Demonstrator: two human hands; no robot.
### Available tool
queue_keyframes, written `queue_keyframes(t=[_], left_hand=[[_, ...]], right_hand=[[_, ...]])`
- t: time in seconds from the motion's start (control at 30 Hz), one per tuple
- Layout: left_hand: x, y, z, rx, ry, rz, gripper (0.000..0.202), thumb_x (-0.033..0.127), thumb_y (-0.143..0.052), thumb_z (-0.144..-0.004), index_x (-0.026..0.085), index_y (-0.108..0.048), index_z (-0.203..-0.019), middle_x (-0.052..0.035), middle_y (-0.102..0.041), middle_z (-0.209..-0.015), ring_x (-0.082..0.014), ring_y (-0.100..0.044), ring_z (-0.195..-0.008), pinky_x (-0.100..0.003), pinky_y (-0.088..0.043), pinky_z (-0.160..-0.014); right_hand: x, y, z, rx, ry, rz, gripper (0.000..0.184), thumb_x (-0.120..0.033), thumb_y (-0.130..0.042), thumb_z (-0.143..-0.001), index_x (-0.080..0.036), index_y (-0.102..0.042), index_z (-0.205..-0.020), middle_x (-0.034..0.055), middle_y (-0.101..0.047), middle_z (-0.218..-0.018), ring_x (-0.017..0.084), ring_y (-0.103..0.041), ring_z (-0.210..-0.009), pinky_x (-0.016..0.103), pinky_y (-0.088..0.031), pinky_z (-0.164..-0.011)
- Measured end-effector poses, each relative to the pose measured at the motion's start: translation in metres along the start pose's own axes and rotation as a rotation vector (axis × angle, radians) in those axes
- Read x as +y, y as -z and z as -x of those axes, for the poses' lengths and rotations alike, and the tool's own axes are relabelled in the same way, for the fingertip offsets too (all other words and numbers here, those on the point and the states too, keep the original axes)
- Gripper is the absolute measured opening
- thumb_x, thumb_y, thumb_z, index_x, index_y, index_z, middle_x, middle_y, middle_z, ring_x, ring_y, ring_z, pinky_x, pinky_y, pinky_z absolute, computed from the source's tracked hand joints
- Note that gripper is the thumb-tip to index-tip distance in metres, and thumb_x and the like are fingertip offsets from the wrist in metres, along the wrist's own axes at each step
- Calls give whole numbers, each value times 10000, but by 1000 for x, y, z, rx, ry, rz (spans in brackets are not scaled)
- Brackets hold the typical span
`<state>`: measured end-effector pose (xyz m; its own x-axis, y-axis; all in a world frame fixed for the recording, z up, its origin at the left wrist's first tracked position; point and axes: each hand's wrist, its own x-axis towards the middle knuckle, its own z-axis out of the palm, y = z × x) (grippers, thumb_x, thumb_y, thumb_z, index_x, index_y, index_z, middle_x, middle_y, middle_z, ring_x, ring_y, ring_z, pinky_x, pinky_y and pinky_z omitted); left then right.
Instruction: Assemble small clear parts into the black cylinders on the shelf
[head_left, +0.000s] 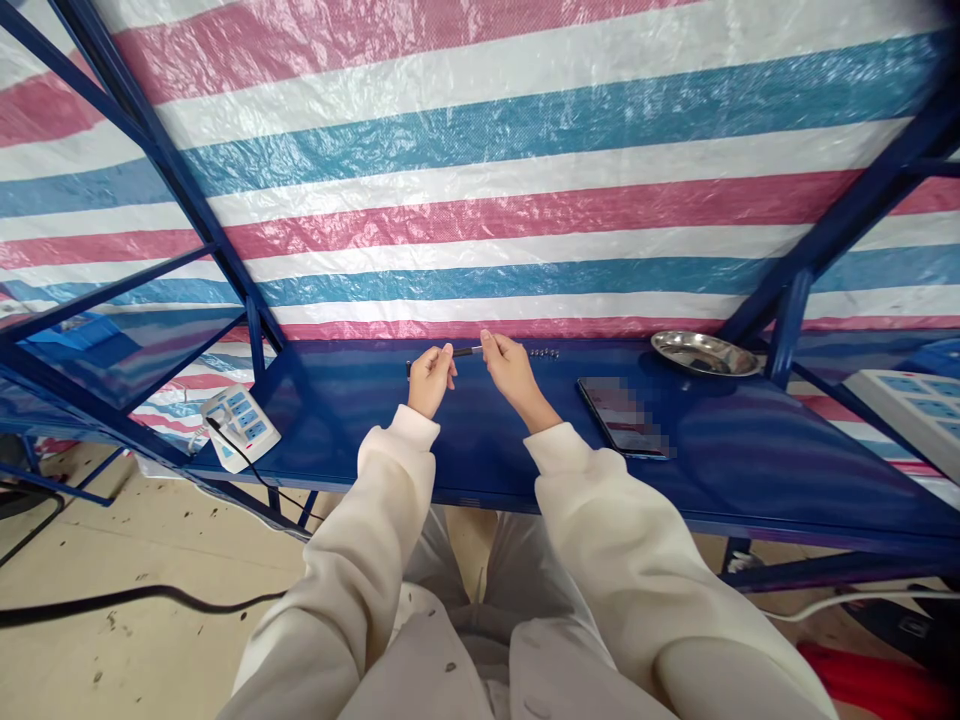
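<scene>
A slim black and silver pen [468, 351] spans the gap between my two hands, just above the blue table. Around its dark barrel the fingers of my left hand [430, 382] are closed, and a black end shows at that hand's left side. My right hand [511, 372] pinches the silver end between thumb and fingers, which hide the tip. Just right of this hand, several small shiny metal pieces [544, 353] lie in a row on the table; they are too small to name surely.
On the blue table [480, 450] a phone [624, 418] lies right of my hands. Behind it stands a round metal dish [705, 354] holding something dark. A white power strip [240, 426] with a plugged-in cable sits at the left end. Blue frame posts and a striped sheet [480, 200] rise behind.
</scene>
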<state>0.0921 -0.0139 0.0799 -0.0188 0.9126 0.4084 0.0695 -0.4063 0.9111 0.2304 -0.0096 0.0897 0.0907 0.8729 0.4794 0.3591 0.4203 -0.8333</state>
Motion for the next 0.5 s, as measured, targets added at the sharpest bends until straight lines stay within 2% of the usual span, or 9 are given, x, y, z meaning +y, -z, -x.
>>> queue_keyframes(t=[0.13, 0.3, 0.5], left_hand=[[-2, 1, -2, 81, -11, 30, 421, 571, -516, -776, 162, -492, -677, 43, -524, -587, -25, -445, -361, -173, -356, -383], [-3, 3, -4, 117, -22, 47, 409, 567, -538, -760, 159, -521, -766, 46, -530, -610, -17, -436, -358, -167, -352, -367], [-1, 5, -5, 133, -37, 91, 407, 551, -578, -739, 150, -547, -795, 45, -525, -594, -20, -434, -363, -169, -349, -362]], right_hand=[[7, 0, -2, -76, -7, -74, 499, -683, -391, -782, -211, -438, -625, -30, -445, -538, 106, -407, -502, 248, -331, -508], [12, 3, -4, -222, 3, -198, 450, -648, -492, -751, -205, -458, -680, -41, -495, -568, 75, -412, -440, 236, -343, -472], [14, 6, -5, -260, 13, -192, 401, -574, -615, -688, -191, -553, -787, -11, -575, -670, 94, -475, -493, 250, -402, -490]])
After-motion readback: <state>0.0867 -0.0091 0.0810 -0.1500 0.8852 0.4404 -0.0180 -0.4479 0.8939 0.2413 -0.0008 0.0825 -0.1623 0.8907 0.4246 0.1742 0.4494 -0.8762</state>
